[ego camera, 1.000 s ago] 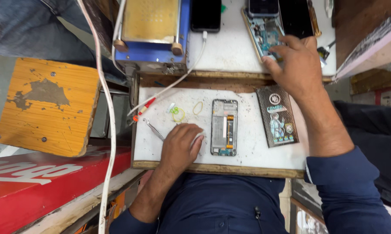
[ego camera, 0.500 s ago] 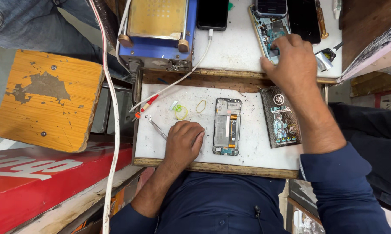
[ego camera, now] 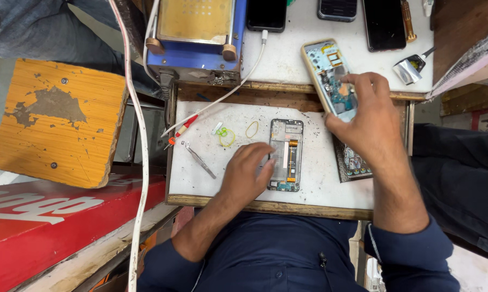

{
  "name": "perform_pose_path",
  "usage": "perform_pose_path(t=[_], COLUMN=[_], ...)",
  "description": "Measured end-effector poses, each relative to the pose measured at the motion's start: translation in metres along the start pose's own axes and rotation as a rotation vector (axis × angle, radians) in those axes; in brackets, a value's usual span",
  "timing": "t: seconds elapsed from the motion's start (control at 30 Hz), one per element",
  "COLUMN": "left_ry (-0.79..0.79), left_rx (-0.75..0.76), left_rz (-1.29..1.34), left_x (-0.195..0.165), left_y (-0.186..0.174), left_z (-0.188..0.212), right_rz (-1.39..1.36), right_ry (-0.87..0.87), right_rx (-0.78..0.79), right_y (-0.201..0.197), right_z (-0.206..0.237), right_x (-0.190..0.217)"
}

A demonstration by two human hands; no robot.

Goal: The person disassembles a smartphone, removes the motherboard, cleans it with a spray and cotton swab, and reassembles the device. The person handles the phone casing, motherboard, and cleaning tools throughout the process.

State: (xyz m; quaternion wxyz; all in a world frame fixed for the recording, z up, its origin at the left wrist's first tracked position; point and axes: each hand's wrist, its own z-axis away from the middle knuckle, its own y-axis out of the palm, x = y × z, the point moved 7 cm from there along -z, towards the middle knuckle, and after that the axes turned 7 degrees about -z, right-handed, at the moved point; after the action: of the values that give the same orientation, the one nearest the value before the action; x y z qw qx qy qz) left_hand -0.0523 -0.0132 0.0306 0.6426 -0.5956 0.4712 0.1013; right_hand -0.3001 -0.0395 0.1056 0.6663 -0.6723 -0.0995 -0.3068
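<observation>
R hand [ego camera: 371, 121] lifted opened phone [ego camera: 330, 75] nearer, pinching it; L hand [ego camera: 249, 173] spread on phone frame [ego camera: 286, 154].

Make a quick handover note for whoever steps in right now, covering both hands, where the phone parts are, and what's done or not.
Left hand: flat on the white work board, fingertips touching the left edge of the opened phone frame; it grips nothing.
Right hand: holding the second opened phone, tilted, circuit board exposed.
Nearby: tweezers, yellow rubber band, red-handled tool, a phone back cover partly under the right wrist.
Done: both phones are open.
Left: neither is closed up; how far the inside work has got cannot be told.
</observation>
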Motion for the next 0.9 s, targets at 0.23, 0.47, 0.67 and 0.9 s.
perform_pose_path(t=[0.23,0.47,0.67,0.9], left_ry=[-0.475,-0.412,-0.472,-0.460], left_rx=[0.187,-0.003,0.076,0.149], left_rz=[1.092,1.082,0.840,0.635], left_x=[0.003,0.033,0.074,0.069], left_y=[0.067,0.045,-0.024,-0.014], left_z=[-0.047,-0.036,0.004,0.014], right_rz=[-0.081,-0.264,-0.208,-0.036], right_ry=[-0.310,-0.328,-0.450,-0.427], right_rx=[-0.150,-0.078,0.060,0.098], right_y=[0.015,0.046,0.061,0.099], right_z=[0.046,0.087,0.108,0.129], right_x=[0.039,0.055,0.038,0.016])
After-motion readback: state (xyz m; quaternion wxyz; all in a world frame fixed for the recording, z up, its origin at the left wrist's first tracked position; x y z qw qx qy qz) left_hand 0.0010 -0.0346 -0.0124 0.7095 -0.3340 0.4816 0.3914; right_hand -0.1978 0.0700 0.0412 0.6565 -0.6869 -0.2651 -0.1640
